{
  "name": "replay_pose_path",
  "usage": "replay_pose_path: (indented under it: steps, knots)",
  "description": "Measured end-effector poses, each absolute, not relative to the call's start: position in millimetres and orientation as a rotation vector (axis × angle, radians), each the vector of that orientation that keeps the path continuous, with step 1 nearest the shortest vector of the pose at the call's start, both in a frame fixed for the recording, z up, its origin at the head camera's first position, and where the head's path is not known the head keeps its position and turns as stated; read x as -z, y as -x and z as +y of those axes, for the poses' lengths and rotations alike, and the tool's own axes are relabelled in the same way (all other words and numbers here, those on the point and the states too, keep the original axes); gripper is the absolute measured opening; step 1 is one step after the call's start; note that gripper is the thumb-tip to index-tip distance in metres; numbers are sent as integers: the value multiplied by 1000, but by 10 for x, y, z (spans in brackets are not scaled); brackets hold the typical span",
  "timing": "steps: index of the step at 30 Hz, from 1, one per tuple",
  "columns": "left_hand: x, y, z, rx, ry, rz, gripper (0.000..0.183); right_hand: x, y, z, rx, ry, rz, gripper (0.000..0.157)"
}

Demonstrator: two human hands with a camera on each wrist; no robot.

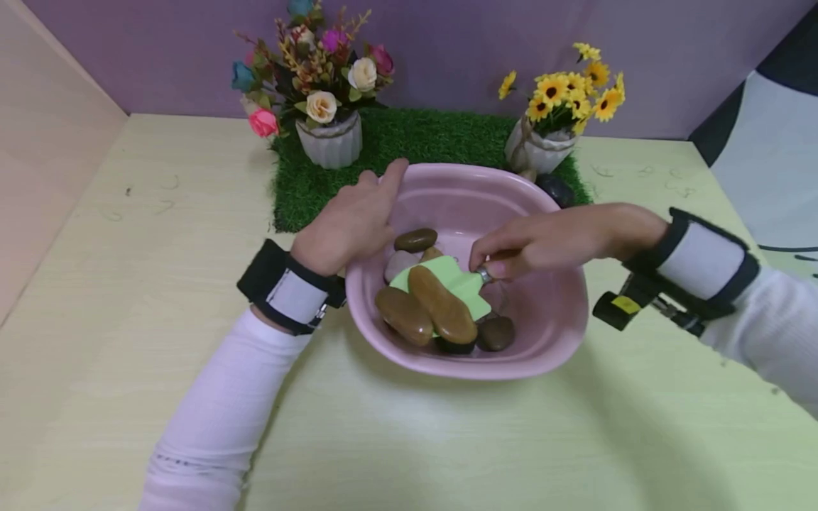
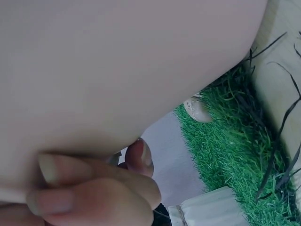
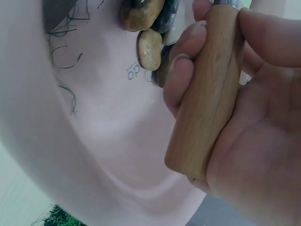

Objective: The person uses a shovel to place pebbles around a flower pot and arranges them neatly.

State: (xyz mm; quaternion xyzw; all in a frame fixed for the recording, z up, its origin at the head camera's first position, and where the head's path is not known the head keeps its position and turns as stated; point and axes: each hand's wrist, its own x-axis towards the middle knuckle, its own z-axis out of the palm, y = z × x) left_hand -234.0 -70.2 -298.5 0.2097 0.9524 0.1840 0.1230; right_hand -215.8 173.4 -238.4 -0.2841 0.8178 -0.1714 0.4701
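A pink basin [image 1: 556, 355] stands on the table with several stones inside. My left hand [image 1: 351, 223] grips its left rim, fingers curled over the edge in the left wrist view. Inside the basin, my right hand [image 1: 556, 234] holds a small trowel [image 1: 469, 287] with a light green blade. Its wooden handle [image 3: 207, 94] lies in the curled fingers in the right wrist view. A long brown stone [image 1: 441, 301] lies across the blade, beside another large brown stone [image 1: 402, 314]. Around them are a dark oval stone [image 1: 416, 240], a pale stone [image 1: 399, 265] and a dark brown stone [image 1: 496, 333].
Behind the basin lies an artificial grass mat [image 1: 434, 135]. A white pot of mixed flowers [image 1: 332, 142] stands on its left, a pot of yellow flowers [image 1: 543, 149] on its right. A black stone [image 1: 554, 190] sits by the basin's back right rim. Grass strands dot the table [image 1: 128, 284].
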Motion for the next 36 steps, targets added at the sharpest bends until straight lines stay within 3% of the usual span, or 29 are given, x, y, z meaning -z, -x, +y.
replay_pose_path:
  steps: [14, 36]
  knots:
    - [3000, 2354, -701, -547, -628, 2786, 80, 2268, 2216, 1943, 356, 605, 2130, 16]
    - [3001, 2338, -714, -585, -615, 2771, 82, 2021, 2566, 2202, 261, 528, 2277, 40]
